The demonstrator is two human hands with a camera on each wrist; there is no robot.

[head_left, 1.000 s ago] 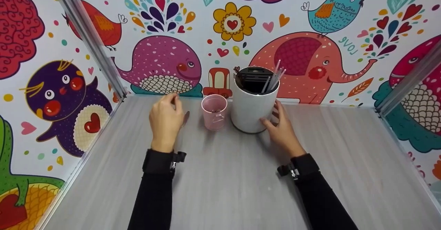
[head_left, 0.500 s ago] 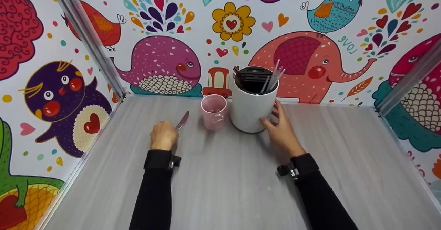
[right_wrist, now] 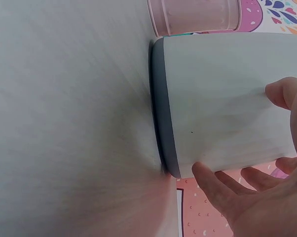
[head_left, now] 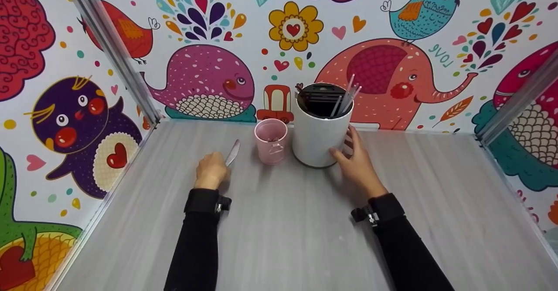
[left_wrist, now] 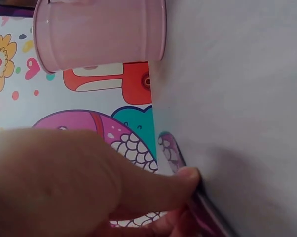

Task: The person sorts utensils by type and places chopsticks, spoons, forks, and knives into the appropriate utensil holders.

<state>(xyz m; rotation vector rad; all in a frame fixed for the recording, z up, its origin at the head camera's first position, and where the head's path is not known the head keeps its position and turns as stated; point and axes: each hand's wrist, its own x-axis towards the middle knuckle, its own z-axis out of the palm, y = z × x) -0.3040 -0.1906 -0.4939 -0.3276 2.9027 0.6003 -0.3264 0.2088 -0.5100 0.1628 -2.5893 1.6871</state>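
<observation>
A table knife (head_left: 233, 152) with a shiny blade lies low over the table, its tip pointing away from me. My left hand (head_left: 212, 170) pinches it between thumb and fingers, and the left wrist view shows the thumb pressed on the knife (left_wrist: 171, 150). Most of its handle is hidden under the hand. On the right, a white cylindrical utensil holder (head_left: 320, 140) stands upright. My right hand (head_left: 361, 164) holds its right side, thumb on the front and fingers spread round the side in the right wrist view. Thin straws (head_left: 346, 99) stick out of its black slotted insert.
Between the knife and the utensil holder stands a small pink metal bucket (head_left: 270, 147) with something small inside. Behind everything rises a wall (head_left: 244, 16) with cartoon animals, and another panel (head_left: 78, 151) closes the left side. The grey tabletop (head_left: 287, 238) stretches toward me.
My left hand has come down and back toward me from its raised pose and grips the knife, whose blade now shows clearly. The right hand and utensil holder keep their place.
</observation>
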